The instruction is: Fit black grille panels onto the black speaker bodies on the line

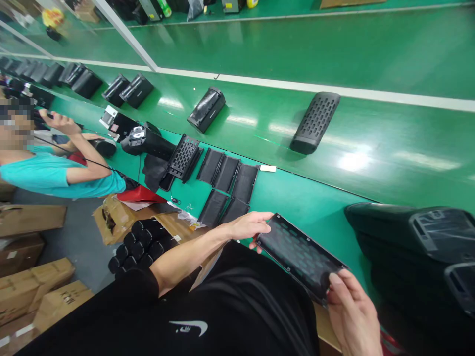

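Note:
Between my hands, above the bench's front edge, is a black perforated grille panel (300,254), its inner side with mesh facing up. My left hand (248,227) grips its left end, thumb side on top and fingertips curling underneath. At the opposite end, my right hand (351,301) pinches the near corner with the thumb on the mesh. Just left of my left hand, several black mesh panels (227,174) lie in two rows on the green bench (289,198). Beyond them stand slotted black grilles (183,157), stacked together.
Large black speaker housings (393,242) stand close on the right. On the green conveyor (260,118) sit a slotted speaker (315,122) and other black speakers (207,110). A co-worker in a turquoise shirt (67,173) works at left. Cartons (37,279) and black cylindrical parts (139,244) are below.

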Tool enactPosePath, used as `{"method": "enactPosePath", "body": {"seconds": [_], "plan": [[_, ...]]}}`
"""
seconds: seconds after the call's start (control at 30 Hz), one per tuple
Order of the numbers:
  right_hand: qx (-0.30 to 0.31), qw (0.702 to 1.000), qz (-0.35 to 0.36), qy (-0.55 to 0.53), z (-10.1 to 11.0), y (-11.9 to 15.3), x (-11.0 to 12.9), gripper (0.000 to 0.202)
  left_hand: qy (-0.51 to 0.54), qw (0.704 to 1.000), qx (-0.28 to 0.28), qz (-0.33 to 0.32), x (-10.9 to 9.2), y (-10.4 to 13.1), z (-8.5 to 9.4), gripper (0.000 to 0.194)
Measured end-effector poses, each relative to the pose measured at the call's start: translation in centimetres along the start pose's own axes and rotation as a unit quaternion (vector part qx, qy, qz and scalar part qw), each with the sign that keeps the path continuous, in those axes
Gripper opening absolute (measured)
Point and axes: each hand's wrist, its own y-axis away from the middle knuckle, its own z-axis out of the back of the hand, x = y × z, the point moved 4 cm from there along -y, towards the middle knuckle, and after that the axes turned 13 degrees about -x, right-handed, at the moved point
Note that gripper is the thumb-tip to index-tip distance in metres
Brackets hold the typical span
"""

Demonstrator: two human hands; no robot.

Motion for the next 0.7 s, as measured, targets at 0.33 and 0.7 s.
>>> {"method": "enactPosePath", "body": {"seconds": [0.33,0.7], "plan": [[-0.003,1.000,0.000,0.015,0.22,-0.92,-0.81,0.058,-0.021,1.000,0.004,-0.006,-0.09,-0.42,-0.17,0.079],[0.004,1.000,-0.012,0.007,-0.30,-0.70,-0.68,0.057,-0.028,1.000,-0.006,-0.002,0.00,-0.74,-0.42,0.074]]}}
